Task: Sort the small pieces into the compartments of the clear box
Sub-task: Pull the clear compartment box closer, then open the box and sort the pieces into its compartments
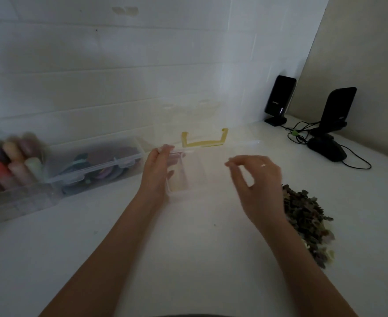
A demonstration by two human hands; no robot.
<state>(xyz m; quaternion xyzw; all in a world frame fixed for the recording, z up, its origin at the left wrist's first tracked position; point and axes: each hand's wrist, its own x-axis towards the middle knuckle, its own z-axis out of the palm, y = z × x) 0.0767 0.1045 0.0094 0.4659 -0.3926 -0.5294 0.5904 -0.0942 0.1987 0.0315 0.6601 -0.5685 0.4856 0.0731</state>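
At the middle of the white tabletop (51, 259), the left hand (157, 172) lay flat against the left side of the clear plastic compartment box (188, 177), fingers extended and close together, their tips touching its upper left rim, the thumb seeming to press the side wall. The right hand (257, 186) hovered just right of the box with fingers loosely curled and apart, thumb and forefinger nearly pinched; whether anything sat between them could not be told. The box's transparent lid stood raised behind, its yellow handle (203, 140) showing. A heap of small dark mixed pieces (302, 216) lay on the table right of the right wrist. To the left, a closed translucent storage case (92, 165) and blurred coloured rolls (14, 161) lined the wall. Two black speakers (280, 99) and a black mouse (327, 148) with cables filled the far right corner. The near tabletop was open.
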